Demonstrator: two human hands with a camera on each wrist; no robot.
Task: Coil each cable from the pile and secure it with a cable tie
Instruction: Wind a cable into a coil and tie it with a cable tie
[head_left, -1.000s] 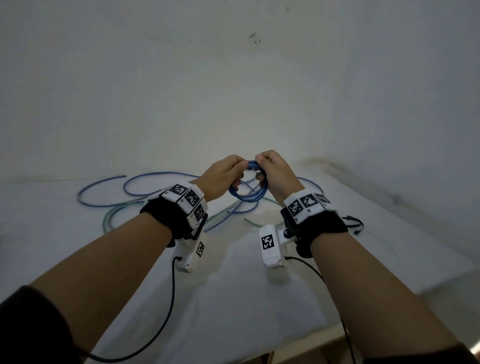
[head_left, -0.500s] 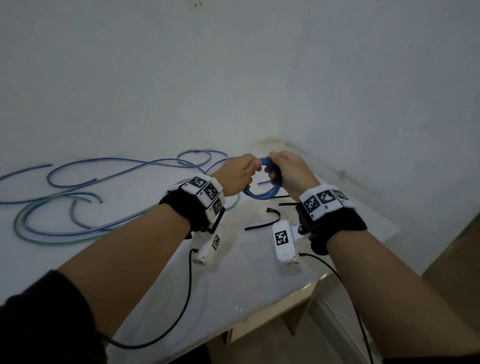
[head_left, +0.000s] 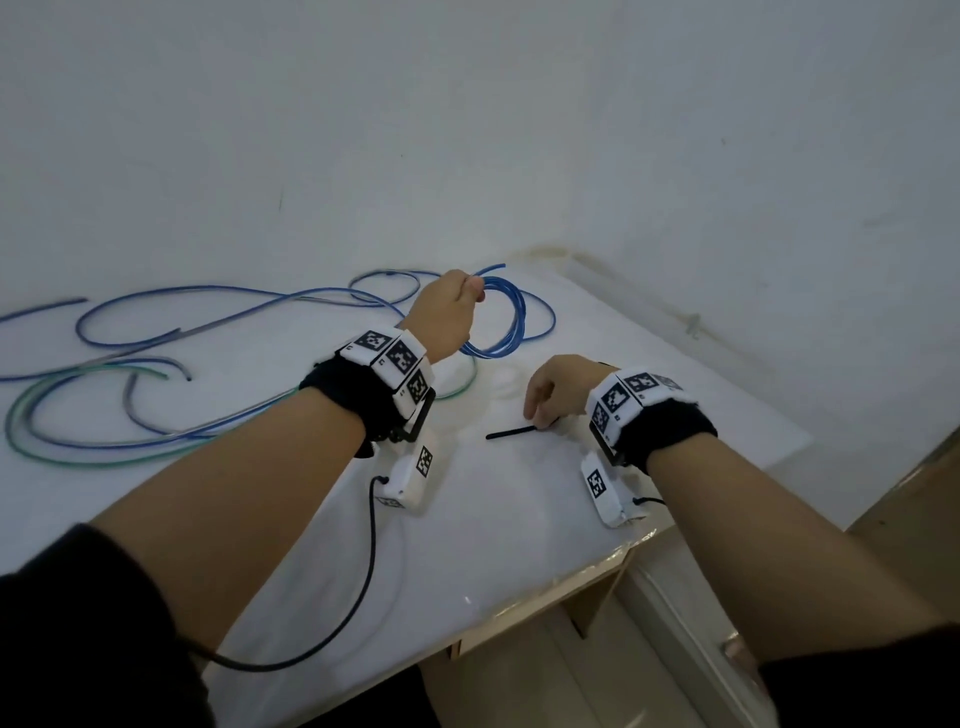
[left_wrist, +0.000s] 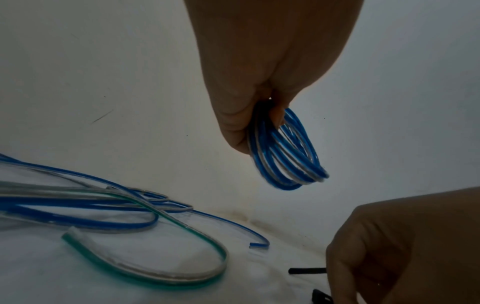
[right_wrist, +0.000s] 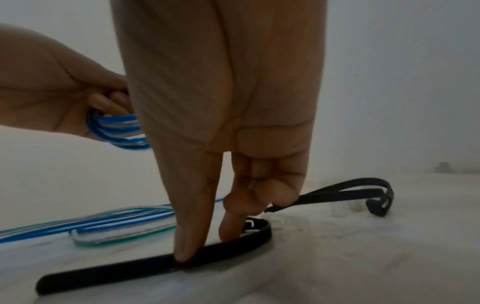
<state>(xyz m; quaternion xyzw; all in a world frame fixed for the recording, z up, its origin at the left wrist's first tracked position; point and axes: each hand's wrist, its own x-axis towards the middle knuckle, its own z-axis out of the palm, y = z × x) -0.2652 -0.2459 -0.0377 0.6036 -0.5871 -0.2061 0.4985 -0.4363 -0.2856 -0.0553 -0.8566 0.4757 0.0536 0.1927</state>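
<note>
Centre of head view: your left hand (head_left: 448, 317) pinches blue coil (head_left: 501, 325) aloft, loops kept bunched for tying; lower right, your right hand (head_left: 558, 387) presses thumb and fingertip on black cable tie (head_left: 511, 432) lying on white table (head_left: 519, 530), pinch forming, not yet lifted; loose cables (head_left: 156, 364) wait at left

A blue-and-clear flat cable wound into a small coil (head_left: 503, 325) hangs in the air above the white table's far right corner. Loose blue, grey and green cables (head_left: 156, 374) sprawl along the far left. A black strap tie (head_left: 511, 432) lies flat near the right edge; more black ties (right_wrist: 363, 191) lie just beyond it.
</note>
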